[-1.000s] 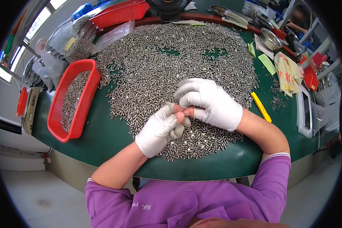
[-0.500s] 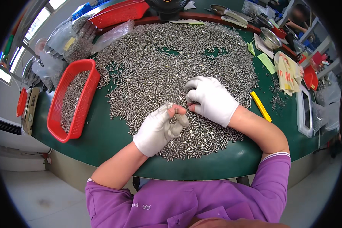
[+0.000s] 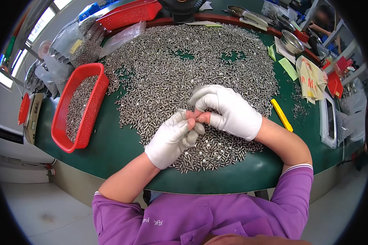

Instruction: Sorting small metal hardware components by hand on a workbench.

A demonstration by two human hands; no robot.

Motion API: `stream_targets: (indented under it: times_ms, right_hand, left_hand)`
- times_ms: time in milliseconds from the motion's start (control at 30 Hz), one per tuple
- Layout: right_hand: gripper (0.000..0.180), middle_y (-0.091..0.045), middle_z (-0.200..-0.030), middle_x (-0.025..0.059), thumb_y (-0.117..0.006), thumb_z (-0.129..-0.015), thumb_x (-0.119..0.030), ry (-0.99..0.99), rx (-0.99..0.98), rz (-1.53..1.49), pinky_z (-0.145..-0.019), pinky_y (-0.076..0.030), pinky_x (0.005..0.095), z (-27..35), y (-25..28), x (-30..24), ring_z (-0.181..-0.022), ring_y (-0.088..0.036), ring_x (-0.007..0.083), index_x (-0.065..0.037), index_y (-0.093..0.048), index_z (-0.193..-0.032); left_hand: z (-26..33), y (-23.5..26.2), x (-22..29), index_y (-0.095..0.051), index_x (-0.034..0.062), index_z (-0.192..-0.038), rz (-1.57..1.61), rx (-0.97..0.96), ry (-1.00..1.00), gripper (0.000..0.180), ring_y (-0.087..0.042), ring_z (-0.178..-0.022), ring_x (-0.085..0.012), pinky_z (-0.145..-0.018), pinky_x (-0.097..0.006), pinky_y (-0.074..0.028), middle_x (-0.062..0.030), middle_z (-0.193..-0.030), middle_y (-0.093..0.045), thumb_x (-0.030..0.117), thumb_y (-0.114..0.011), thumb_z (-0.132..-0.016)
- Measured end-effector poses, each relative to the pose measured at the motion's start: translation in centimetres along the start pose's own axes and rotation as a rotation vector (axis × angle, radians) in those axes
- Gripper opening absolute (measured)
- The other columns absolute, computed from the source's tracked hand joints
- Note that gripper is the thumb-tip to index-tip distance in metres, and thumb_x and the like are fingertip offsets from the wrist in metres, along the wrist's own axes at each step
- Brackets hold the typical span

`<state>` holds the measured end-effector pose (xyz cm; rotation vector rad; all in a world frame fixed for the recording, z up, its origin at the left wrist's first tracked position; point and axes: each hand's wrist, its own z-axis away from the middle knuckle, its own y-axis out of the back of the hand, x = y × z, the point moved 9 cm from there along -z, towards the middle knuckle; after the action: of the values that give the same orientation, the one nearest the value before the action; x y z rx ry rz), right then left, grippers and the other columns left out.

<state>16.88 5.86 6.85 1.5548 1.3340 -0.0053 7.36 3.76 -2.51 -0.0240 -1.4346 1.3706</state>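
since half a second ago both hands have drawn together again over the near edge of the pile, where before the right one lay apart on the screws. largest is the round green surface [image 3: 110, 143], and most of its top is covered by a wide heap of small silver screws [image 3: 184, 61]. at its left edge stands a long red basket [image 3: 92, 118], partly filled with more of the same screws. a second red basket [image 3: 131, 14] sits at the far rim, with clear plastic bags [image 3: 69, 41] beside it. a yellow stick-shaped tool [image 3: 281, 114] lies just right of the heap. the left hand [image 3: 173, 139], in a white glove, is curled with its bare fingertips pressed against those of the right hand [image 3: 231, 110], also gloved. together they pinch something small between thumbs and forefingers, just above the heap; it is too small to tell what.
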Motion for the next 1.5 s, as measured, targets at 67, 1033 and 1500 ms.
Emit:
stream_targets:
  times_ms: [67,1033,1500]
  right_hand:
    - [0.018,-0.062,-0.103,0.0105,-0.072,-0.077,-0.015,-0.004,0.01,-0.015,-0.08,-0.051,0.0384,-0.1,0.1,0.0,-0.094,-0.061,0.0307,-0.006,-0.058,-0.086]
    - [0.013,-0.062,-0.106,0.0091,-0.071,-0.072,-0.014,-0.118,-0.121,0.532,-0.086,-0.047,0.04,1.1,-1.5,2.1,-0.105,-0.058,0.0268,-0.007,-0.066,-0.082]
    - [0.011,-0.063,-0.101,0.0062,-0.07,-0.072,-0.018,-0.164,-0.152,0.456,-0.085,-0.047,0.0404,1.1,-0.8,3.2,-0.1,-0.059,0.0261,-0.011,-0.069,-0.08]
  left_hand:
    - [0.0,0.5,-0.1,-0.057,0.01,-0.106,0.028,-0.001,-0.027,0.019,-0.053,-0.067,-0.0038,-0.059,-0.016,-0.043,-0.0013,-0.087,-0.064,0.024,-0.062,-0.094]
    - [0.2,0.0,-0.3,-0.057,0.0084,-0.106,-0.034,-0.031,0.012,0.029,-0.057,-0.075,-0.0078,-0.064,-0.018,-0.046,-0.0036,-0.09,-0.061,0.036,-0.054,-0.097]
    - [-0.1,0.5,-0.2,-0.055,0.0073,-0.11,0.03,-0.026,0.004,0.027,-0.056,-0.075,-0.0084,-0.064,-0.02,-0.045,-0.0054,-0.094,-0.061,0.031,-0.055,-0.097]
